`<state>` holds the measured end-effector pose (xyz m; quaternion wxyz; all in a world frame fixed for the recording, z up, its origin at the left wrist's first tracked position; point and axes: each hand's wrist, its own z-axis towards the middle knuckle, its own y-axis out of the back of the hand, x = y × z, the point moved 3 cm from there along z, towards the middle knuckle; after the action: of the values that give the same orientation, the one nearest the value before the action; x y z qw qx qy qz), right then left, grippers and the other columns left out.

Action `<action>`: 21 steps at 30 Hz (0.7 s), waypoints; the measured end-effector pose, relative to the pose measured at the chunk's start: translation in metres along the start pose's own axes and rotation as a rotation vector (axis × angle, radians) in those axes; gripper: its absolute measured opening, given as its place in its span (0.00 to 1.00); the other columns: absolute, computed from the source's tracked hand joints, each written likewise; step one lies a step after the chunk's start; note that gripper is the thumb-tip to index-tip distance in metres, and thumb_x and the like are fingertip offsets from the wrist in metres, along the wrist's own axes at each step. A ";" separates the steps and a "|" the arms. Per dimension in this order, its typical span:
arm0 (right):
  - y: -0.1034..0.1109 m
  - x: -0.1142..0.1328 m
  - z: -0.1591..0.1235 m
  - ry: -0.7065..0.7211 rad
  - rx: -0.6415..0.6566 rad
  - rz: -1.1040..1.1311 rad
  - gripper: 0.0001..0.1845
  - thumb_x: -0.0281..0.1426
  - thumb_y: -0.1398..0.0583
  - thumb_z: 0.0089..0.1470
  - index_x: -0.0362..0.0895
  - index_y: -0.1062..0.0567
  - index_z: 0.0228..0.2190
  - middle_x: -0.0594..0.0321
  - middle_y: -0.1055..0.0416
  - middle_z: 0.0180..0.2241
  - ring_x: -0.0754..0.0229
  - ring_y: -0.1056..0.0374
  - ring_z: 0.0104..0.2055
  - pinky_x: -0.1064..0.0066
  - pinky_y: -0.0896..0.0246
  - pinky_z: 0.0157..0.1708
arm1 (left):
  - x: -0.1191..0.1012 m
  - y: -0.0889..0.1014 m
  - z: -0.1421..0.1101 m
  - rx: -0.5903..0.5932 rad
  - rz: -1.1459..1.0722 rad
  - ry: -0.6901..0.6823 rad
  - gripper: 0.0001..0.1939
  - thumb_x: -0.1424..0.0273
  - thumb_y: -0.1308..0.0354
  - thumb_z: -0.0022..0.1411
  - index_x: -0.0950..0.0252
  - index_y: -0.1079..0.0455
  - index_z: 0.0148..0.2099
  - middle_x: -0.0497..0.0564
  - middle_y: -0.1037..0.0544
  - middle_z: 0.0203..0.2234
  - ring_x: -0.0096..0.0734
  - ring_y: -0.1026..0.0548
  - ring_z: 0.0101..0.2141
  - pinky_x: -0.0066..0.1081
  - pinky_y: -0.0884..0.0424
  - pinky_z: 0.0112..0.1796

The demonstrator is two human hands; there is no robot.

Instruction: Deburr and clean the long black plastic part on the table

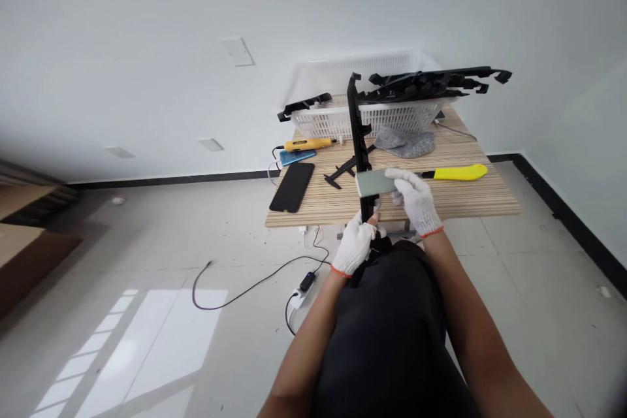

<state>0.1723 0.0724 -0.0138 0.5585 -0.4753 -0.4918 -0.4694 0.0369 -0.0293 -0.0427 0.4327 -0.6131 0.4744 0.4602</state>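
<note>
Both my hands wear white knit gloves. My left hand (356,245) is closed round the near end of a long black plastic strip (359,137), which rises away from me over the wooden table (484,199). My right hand (416,199) grips a grey rectangular block (375,181) and presses it against the strip's side, just above my left hand.
A yellow utility knife (458,173) lies right of my hands. A black phone (292,186), a black caliper (345,170), a yellow rotary tool (308,143), a grey cloth (406,142) and a white basket (372,119) with black plastic parts (431,83) sit on the table. Cables trail on the floor.
</note>
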 end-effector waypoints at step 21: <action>-0.002 -0.001 -0.002 -0.038 0.127 -0.055 0.19 0.45 0.38 0.53 0.45 0.22 0.41 0.74 0.43 0.17 0.68 0.51 0.16 0.74 0.52 0.14 | 0.001 0.001 0.000 -0.015 -0.015 -0.001 0.14 0.59 0.41 0.64 0.66 0.29 0.38 0.41 0.37 0.19 0.21 0.38 0.21 0.24 0.40 0.25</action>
<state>0.1709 0.0702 -0.0149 0.5652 -0.4339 -0.5439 -0.4433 0.0356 -0.0293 -0.0437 0.4318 -0.6196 0.4662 0.4607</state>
